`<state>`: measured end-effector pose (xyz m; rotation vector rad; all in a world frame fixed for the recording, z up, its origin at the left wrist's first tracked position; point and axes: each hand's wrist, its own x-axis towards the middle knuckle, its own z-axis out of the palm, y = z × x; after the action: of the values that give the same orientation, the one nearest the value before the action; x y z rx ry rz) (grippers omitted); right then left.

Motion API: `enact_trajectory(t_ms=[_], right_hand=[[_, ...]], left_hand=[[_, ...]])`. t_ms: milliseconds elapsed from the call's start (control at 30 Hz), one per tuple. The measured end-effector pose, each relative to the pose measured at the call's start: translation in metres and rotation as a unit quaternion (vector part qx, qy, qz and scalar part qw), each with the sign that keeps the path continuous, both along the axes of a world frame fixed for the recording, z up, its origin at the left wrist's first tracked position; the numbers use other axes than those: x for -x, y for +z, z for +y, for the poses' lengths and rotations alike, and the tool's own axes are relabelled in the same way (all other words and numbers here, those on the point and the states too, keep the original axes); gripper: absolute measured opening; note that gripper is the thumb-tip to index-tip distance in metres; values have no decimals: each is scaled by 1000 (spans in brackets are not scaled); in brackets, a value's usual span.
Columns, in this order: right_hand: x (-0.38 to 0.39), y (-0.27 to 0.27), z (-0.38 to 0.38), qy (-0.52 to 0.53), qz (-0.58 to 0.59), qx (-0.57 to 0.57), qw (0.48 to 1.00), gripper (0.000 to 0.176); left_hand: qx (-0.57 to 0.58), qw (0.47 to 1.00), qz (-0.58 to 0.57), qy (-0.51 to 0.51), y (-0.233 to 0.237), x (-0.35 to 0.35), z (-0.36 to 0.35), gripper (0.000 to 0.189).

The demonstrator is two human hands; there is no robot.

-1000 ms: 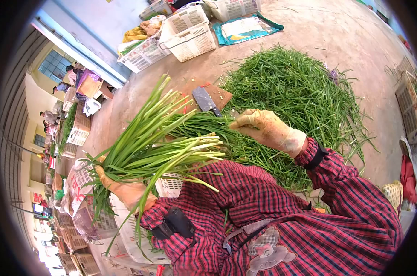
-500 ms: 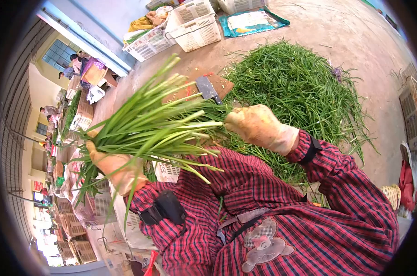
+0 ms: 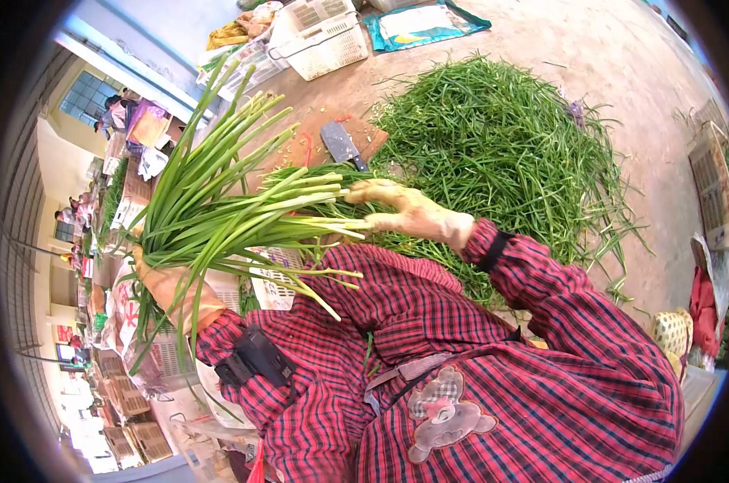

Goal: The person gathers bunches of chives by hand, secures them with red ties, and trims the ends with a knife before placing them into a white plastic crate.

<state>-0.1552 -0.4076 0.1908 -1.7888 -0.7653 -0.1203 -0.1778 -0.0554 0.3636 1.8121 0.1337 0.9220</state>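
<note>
My left hand [image 3: 174, 291], in a pale glove, is wrapped round the leafy end of a bunch of garlic chives [image 3: 212, 213]. The bunch fans out, its pale cut ends pointing right and up, with leaves drooping past my wrist. My right hand [image 3: 413, 213], gloved too, is stretched toward those pale ends, thumb and fingers apart, fingertips right at the stalk tips. Beyond it a large heap of loose green chives [image 3: 501, 145] spreads over the floor. A cleaver [image 3: 340, 146] with a dark handle lies on a brown cutting board [image 3: 372, 138] behind the bunch.
White plastic crates [image 3: 320, 48] stand by the wall at the back, beside a blue-edged sack [image 3: 429, 24]. Another crate [image 3: 712, 181] is at the far right. Red cloth [image 3: 705, 310] hangs at the right edge. More crates [image 3: 127, 394] and people are along the left.
My right hand has opened from a closed grip and shifted left, closer to the stalk ends. The bunch in my left hand has moved slightly left, some stalks now pointing more upward.
</note>
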Motion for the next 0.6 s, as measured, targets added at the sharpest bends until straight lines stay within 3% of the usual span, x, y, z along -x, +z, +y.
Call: enact_trajectory(t_ms=[33, 100, 133, 167, 200, 233, 267, 300, 333, 367, 400, 433, 467, 500, 533, 567, 600], right_hand=[[-9, 6, 10, 6, -11, -13, 1000, 51], [-29, 4, 39, 51, 13, -51, 997, 59], [-31, -1, 50, 182, 183, -206, 944, 61], [-28, -3, 57, 301, 339, -345, 822, 63], [-13, 18, 45, 371, 333, -355, 791, 60], [-18, 32, 64, 244, 45, -160, 955, 55], [-11, 42, 69, 271, 126, -121, 946, 53], [2, 47, 75, 295, 207, -81, 929, 51], [1, 4, 104, 344, 233, -143, 898, 49], [9, 15, 86, 293, 274, -6, 916, 42], [13, -9, 76, 214, 1, 7, 977, 41], [16, -30, 67, 115, -273, 21, 955, 40], [22, -38, 59, 101, -261, 58, 958, 44], [28, -35, 38, 51, -389, 88, 916, 47], [35, -31, 30, 59, -343, 93, 933, 48], [39, -29, 25, 66, -297, 98, 948, 49], [40, -28, 26, 68, -261, 75, 960, 42]], left_hand=[[-3, 1000, -1, -2, -2, 0, 1, 38], [-228, 971, 4, 77, -11, 3, 4, 37], [-231, 970, 4, 76, -12, 3, 5, 37], [-226, 971, 11, 80, -11, 3, 1, 40], [-219, 972, 18, 83, -10, 2, -4, 43], [-212, 973, 24, 87, -10, 2, -5, 46], [-171, 985, -33, -9, -27, -9, 22, 43], [-172, 985, -32, -9, -25, -7, 18, 43], [-252, 967, -13, 43, -20, -2, 7, 42], [-331, 939, 9, 93, -18, 2, -2, 43], [-115, 993, -8, 3, -18, 0, -8, 38], [-116, 993, -6, 0, -21, -4, -7, 38], [105, 987, 11, -121, -26, -7, -5, 37], [320, 918, 27, -234, -25, -9, -9, 37], [283, 946, 31, -154, -33, -6, -21, 38], [351, 926, 32, -133, -37, -8, -31, 36], [335, 931, 22, -144, -45, -9, -30, 35]])
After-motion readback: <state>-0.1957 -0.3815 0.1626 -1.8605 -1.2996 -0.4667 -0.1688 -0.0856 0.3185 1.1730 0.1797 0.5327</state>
